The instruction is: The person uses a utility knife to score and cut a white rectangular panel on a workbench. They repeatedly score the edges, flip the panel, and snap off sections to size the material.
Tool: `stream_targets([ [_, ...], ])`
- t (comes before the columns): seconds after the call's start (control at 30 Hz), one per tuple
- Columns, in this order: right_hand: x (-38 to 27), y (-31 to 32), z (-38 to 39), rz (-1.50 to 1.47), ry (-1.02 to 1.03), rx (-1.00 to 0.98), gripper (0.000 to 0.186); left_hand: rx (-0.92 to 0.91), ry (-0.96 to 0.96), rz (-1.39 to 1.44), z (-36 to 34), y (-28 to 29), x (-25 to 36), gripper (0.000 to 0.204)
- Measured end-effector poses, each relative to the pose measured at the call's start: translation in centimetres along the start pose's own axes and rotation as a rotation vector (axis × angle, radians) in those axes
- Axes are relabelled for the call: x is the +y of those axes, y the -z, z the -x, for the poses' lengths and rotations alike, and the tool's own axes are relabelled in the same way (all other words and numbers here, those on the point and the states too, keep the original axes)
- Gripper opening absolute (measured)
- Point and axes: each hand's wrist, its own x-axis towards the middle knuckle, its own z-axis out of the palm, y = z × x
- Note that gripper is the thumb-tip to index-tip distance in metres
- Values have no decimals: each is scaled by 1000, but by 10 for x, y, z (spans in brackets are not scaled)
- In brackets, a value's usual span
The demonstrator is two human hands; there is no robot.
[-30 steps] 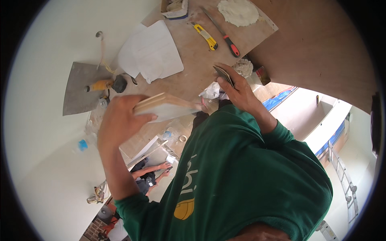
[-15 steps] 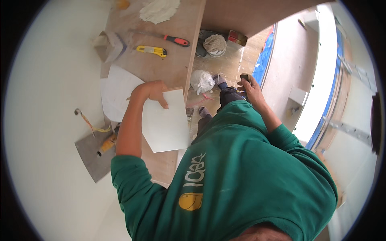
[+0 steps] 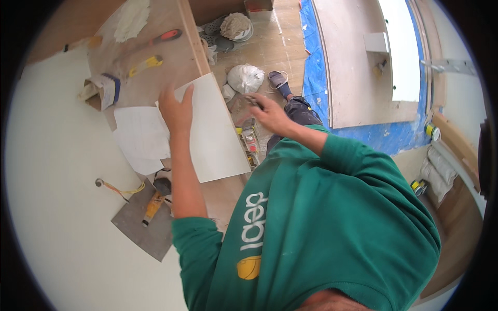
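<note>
Step in hand looks like handling the white panel [image 3: 220, 129], lying flat at frame centre, along the bench's edge. Left hand [image 3: 177, 106] is over its upper-left part, thumb and fingers spread wide, fingertips blurred; can't tell from here whether it touches. Right hand [image 3: 274, 116], just beyond the panel's right edge, has its fingers closed round a small dark object [image 3: 252, 101], too blurred to name. Next move, my guess, calls for the left palm steadying the panel and the right hand keeping its hold.

Bench [image 3: 223, 202] is brown and dusty. Upper left: yellow cutter [image 3: 146, 66], red-and-black handled tool [image 3: 168, 35], a spread white patch [image 3: 132, 20], open box [image 3: 101, 93]. Left of the panel, white sheets [image 3: 140, 137]; below them an orange-bodied tool [image 3: 153, 206] on a grey plate [image 3: 137, 225].

Room: pale wall at left with loose wires [image 3: 113, 192]; bucket [image 3: 241, 33] and white bag [image 3: 245, 79] on the floor, top centre; blue sheeting [image 3: 314, 67] round a large board [image 3: 353, 93], upper right.
</note>
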Motion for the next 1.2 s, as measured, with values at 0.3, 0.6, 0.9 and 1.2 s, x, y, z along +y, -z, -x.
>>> stream_targets([
  [0.3, -38, -74, -44, -130, 273, 437, 47, 162, 144, -282, 64, -79, -16, 66],
  [0.6, -30, -89, -41, -148, 330, 378, 49, 89, 176, -321, 66, -73, -8, 64],
  [0.9, -22, -90, -50, -201, 364, 373, 42, 103, 163, -324, 65, -75, -7, 63],
  [1.2, -23, -92, -50, -154, 361, 412, 42, 88, 165, -337, 64, -74, -8, 63],
])
